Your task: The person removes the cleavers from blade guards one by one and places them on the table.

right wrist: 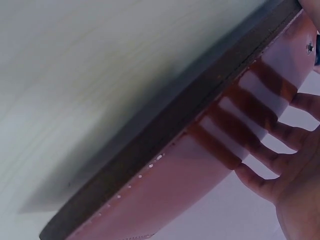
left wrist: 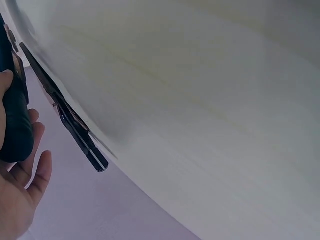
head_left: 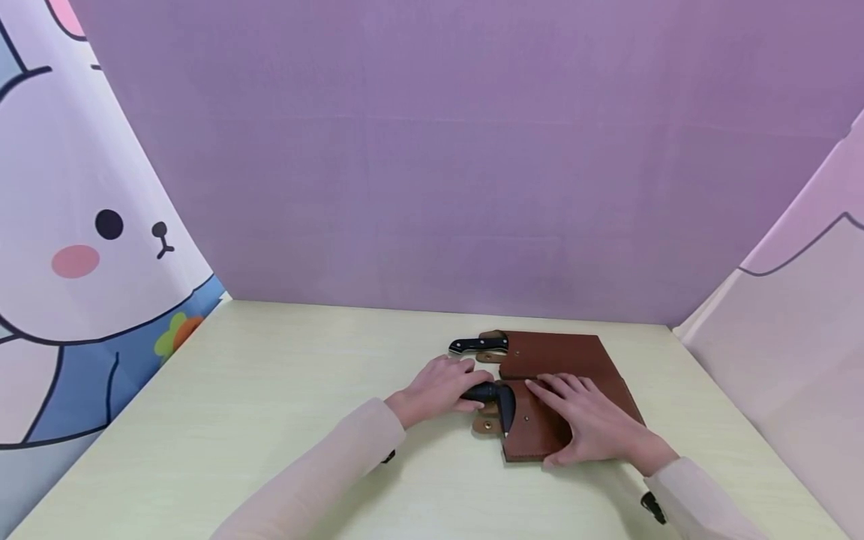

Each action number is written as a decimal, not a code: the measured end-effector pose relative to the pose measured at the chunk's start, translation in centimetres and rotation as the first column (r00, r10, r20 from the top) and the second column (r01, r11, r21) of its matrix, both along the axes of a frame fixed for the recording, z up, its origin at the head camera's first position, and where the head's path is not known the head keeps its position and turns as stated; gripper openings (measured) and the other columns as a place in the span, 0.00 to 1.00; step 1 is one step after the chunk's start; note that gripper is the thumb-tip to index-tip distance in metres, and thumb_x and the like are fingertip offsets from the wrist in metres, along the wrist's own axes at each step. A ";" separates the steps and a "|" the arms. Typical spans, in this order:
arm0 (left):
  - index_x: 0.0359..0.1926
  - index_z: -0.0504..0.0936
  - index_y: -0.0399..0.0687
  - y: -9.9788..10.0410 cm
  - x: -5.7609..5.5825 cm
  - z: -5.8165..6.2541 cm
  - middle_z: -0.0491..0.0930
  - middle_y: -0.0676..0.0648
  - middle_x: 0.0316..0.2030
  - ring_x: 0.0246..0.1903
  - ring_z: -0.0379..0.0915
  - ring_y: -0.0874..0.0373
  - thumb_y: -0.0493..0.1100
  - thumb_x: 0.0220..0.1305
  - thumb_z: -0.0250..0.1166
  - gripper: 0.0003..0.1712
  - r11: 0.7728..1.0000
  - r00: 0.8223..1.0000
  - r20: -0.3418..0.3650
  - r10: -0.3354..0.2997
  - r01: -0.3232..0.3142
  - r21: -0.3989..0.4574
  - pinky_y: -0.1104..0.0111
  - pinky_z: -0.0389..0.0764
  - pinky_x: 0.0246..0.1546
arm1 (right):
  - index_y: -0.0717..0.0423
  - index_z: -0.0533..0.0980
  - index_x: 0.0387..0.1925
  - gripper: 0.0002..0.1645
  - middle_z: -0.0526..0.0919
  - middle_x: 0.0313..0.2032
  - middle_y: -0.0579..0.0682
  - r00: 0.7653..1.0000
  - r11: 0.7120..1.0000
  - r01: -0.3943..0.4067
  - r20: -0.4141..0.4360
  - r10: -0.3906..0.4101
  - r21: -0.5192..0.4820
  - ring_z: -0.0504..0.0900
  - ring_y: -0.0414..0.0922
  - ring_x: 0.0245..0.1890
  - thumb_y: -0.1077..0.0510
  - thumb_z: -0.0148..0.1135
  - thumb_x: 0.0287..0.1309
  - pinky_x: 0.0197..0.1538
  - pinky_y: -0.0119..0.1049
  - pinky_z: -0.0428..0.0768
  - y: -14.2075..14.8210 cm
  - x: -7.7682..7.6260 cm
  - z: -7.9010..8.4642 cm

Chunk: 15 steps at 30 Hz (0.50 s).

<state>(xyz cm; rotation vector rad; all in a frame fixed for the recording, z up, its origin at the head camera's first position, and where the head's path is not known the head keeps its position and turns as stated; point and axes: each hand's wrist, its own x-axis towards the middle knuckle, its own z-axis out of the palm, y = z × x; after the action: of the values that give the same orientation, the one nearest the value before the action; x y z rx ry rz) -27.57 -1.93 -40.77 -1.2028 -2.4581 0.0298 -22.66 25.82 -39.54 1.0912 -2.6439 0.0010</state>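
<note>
My left hand (head_left: pixel 440 388) grips the black handle (head_left: pixel 481 391) of a knife, also seen in the left wrist view as a thick dark handle (left wrist: pixel 17 120). The dark heel (head_left: pixel 506 409) of that knife shows at the mouth of a brown leather sheath (head_left: pixel 529 442); the rest of its blade is hidden inside. My right hand (head_left: pixel 597 424) rests on top of this sheath with the fingers spread. In the right wrist view the fingertips touch the sheath's glossy face (right wrist: pixel 175 185). Snap straps (head_left: pixel 486 425) lie unfastened beside the mouth.
Just behind lies a second brown sheath (head_left: pixel 556 351), holding a knife with a riveted black handle (head_left: pixel 478 345) that points left. A pale wooden table (head_left: pixel 304 360) carries everything. A purple cloth (head_left: pixel 432 187) stands at the back, with printed cloths at both sides.
</note>
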 end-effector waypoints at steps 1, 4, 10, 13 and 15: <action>0.53 0.72 0.65 0.0 0.0 0.0 0.75 0.56 0.33 0.29 0.71 0.63 0.63 0.57 0.57 0.23 1.000 1.000 -0.002 0.001 -0.001 0.000 0.69 0.74 0.34 | 0.50 0.61 0.66 0.67 0.68 0.60 0.55 1.000 1.000 0.000 0.000 0.000 0.000 0.67 0.53 0.57 0.17 0.59 0.25 0.52 0.54 0.66 0.0 0.0 0.0; 0.53 0.72 0.65 -0.2 0.0 0.0 0.75 0.56 0.33 0.29 0.70 0.63 0.63 0.57 0.57 0.23 1.000 1.000 0.000 0.000 0.000 0.001 0.69 0.72 0.32 | 0.50 0.61 0.65 0.66 0.69 0.60 0.56 1.000 1.000 0.004 0.003 -0.004 0.002 0.68 0.53 0.56 0.17 0.59 0.25 0.52 0.55 0.66 0.0 0.0 0.0; 0.53 0.72 0.65 -0.7 -0.1 0.1 0.74 0.56 0.33 0.29 0.69 0.63 0.62 0.58 0.58 0.23 1.000 1.000 0.022 0.004 -0.004 0.004 0.69 0.71 0.32 | 0.51 0.62 0.65 0.65 0.69 0.59 0.56 1.000 1.000 0.015 0.009 -0.015 0.004 0.68 0.54 0.56 0.19 0.60 0.26 0.52 0.55 0.66 0.4 -0.2 -0.1; 0.53 0.71 0.65 -0.9 -0.1 0.2 0.74 0.56 0.33 0.30 0.70 0.63 0.61 0.58 0.59 0.23 1.000 0.999 0.030 0.012 -0.012 0.001 0.69 0.71 0.33 | 0.51 0.62 0.65 0.66 0.69 0.59 0.56 1.000 1.000 0.016 0.004 -0.016 -0.003 0.68 0.54 0.56 0.20 0.62 0.25 0.52 0.54 0.66 0.7 -0.2 -0.2; 0.53 0.71 0.65 -1.0 -0.1 0.2 0.74 0.56 0.33 0.30 0.70 0.62 0.61 0.58 0.59 0.23 1.000 0.999 0.030 0.015 -0.015 -0.002 0.69 0.72 0.33 | 0.51 0.62 0.65 0.66 0.69 0.59 0.56 1.000 1.000 0.014 -0.001 -0.014 -0.006 0.68 0.53 0.56 0.20 0.63 0.24 0.52 0.54 0.66 0.8 -0.2 -0.2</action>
<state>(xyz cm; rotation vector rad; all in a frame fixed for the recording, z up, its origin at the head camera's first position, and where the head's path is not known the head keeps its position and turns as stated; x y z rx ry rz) -27.65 -2.96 -40.56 -1.1936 -2.4940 0.0188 -22.88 26.65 -39.76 1.0705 -2.6487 0.0050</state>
